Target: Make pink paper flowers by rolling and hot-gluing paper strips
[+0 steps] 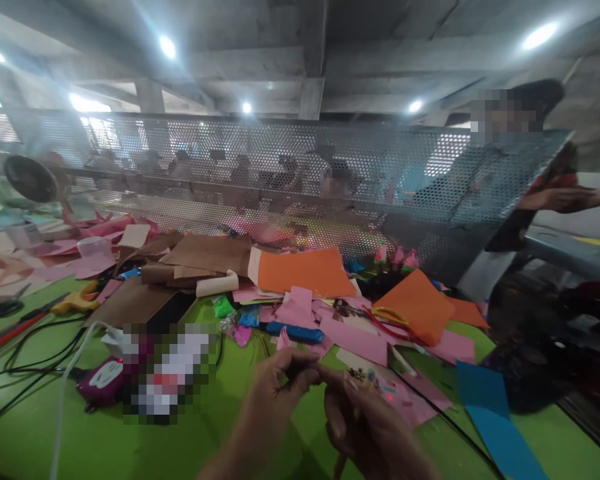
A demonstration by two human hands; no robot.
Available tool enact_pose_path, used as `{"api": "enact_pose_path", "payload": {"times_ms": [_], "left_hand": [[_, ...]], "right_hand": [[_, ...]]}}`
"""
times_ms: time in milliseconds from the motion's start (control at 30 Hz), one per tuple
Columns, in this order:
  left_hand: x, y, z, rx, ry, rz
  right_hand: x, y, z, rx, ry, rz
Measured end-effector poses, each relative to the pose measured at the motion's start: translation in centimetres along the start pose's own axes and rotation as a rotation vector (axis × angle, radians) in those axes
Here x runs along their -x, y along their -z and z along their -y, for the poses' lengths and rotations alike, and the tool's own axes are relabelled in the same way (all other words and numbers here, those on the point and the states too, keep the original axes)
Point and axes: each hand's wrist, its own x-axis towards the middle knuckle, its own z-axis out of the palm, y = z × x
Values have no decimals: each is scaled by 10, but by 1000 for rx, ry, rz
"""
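Note:
Low in the middle, my left hand [280,393] has its thumb and index finger closed in a pinch. Their tips meet the fingers of my right hand [365,413], which is curled; whatever sits between the fingers is hidden or too small to name. A thin brownish strip [339,465] shows below my right hand; I cannot tell whether it is held. Just above my left hand stands a small pink pointed piece [283,339]. Beyond my right fingers is a cluster of small electronic-looking parts [364,379] on pink sheet, with a red light beside it.
Orange sheets [303,272], brown sheets [210,257] and a blue strip [500,413] cover the green table [105,443]. A purple power socket [107,381] with cables is left; a glue gun [77,299] lies behind. A perforated metal screen [280,173] crosses the back. A person [490,167] stands beyond.

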Motion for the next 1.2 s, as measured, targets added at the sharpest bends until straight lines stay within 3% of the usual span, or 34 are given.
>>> {"api": "enact_pose_path", "payload": {"times_ms": [333,633,900,1200], "left_hand": [[-6,10,-5,189,124,76],[-3,10,7,348,199,19],[4,12,7,270,176,28],[4,14,12,288,205,-56]], "right_hand": [[-1,-2,2,-44,-63,9],[-1,-6,0,-113,-89,40],[0,-6,-2,-175,-114,48],[-3,-6,-11,-183,-148,205]]}}
